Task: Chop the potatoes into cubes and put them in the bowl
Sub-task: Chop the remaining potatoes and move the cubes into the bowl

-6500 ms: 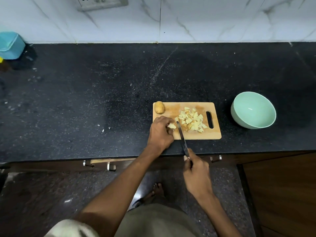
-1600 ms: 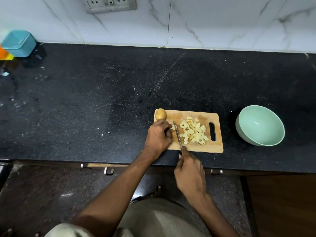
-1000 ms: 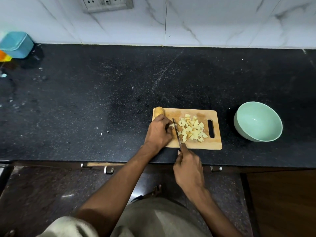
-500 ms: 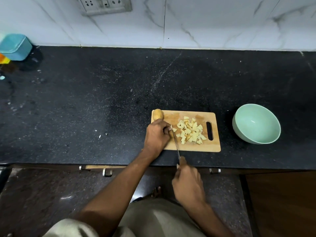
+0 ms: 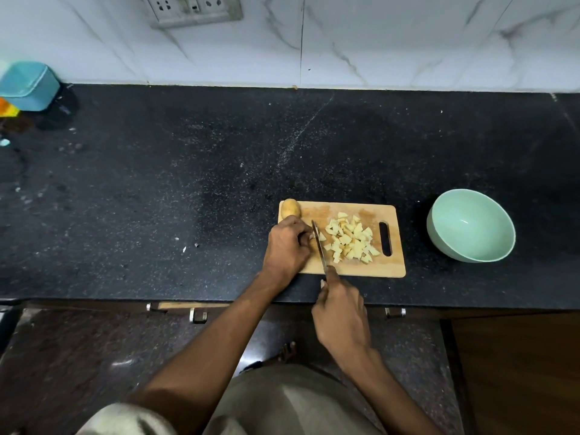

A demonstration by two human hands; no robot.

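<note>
Gripping the knife [image 5: 319, 244], right hand [image 5: 340, 318] sets the blade beside left hand [image 5: 287, 246], curled over a potato piece on the cutting board [image 5: 361, 268], centre-right. Cubes [image 5: 350, 241] piled mid-board; whole potato [image 5: 290, 208] at its upper-left corner; bowl [image 5: 470, 226] right.

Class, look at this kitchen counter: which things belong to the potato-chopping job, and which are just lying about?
Belong to the job:
knife in the right hand
left hand steadying a potato piece
whole potato
potato cubes
cutting board
green bowl, still empty

Just lying about:
blue tub
wall socket
</note>
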